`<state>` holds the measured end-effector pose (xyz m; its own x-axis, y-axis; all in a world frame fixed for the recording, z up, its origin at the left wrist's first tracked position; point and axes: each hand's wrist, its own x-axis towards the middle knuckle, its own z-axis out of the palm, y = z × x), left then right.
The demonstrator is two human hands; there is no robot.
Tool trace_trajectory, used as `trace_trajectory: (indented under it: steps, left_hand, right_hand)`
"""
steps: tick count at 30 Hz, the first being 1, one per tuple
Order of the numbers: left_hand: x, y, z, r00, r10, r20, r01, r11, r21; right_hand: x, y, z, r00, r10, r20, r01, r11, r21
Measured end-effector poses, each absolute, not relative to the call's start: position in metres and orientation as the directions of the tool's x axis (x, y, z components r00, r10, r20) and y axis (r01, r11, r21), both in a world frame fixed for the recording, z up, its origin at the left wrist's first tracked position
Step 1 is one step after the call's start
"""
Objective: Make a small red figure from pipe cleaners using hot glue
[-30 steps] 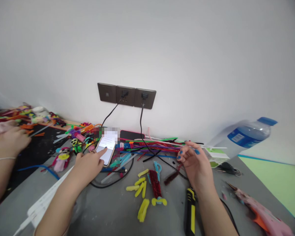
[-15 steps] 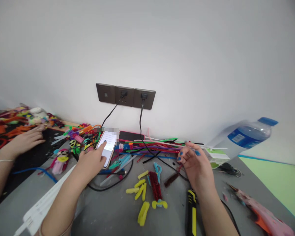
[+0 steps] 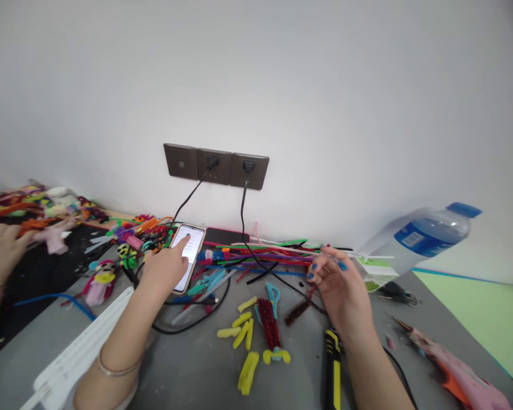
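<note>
Has the fingers (image 3: 183,244) of the left hand (image 3: 165,270) free of any grip, with forefinger stretched out onto the lit screen of the phone (image 3: 194,250). Can see this phone at the far side of the grey surface (image 3: 183,370), left of the middle, slanted, under a row of dark wall sockets (image 3: 216,166). Next to it on the right, can see a dark flat device (image 3: 226,236) with pink edge. More near, can notice short yellow pieces (image 3: 241,336), and right of them a dark red fuzzy figure (image 3: 268,324) with light-blue loop at its far end. Behind, can see many thin coloured stems (image 3: 282,250). Bends the fingers of the right hand (image 3: 348,290) inward, close together, near a brown-red strip (image 3: 297,313); cannot tell any grip there. Just beside the wrist, can see a black-and-yellow handle (image 3: 332,364). Further right, can see a white-and-green carton (image 3: 382,274), a blue-capped bottle (image 3: 431,230), a pink tool (image 3: 457,364) with metal tip, and a light green sheet (image 3: 465,324).
</note>
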<state>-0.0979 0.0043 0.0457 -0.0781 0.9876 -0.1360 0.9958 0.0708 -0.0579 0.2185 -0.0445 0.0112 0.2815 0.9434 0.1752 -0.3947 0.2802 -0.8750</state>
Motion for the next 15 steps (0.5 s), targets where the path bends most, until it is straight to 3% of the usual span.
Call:
trace_trajectory:
  steps: [8,15]
  left_hand:
    - [-0.100,-0.001,0.053,-0.076,0.995,-0.056,0.997,0.075,-0.019]
    - [-0.104,-0.026,0.053,-0.023,0.978,-0.208,0.999,0.015,-0.038]
  right_hand:
    - [0.219,-0.044,0.011,0.280,0.945,0.172,-0.391,0.276,-0.878]
    - [0.218,-0.044,0.011,0.281,0.944,0.171,-0.398,0.277,-0.874]
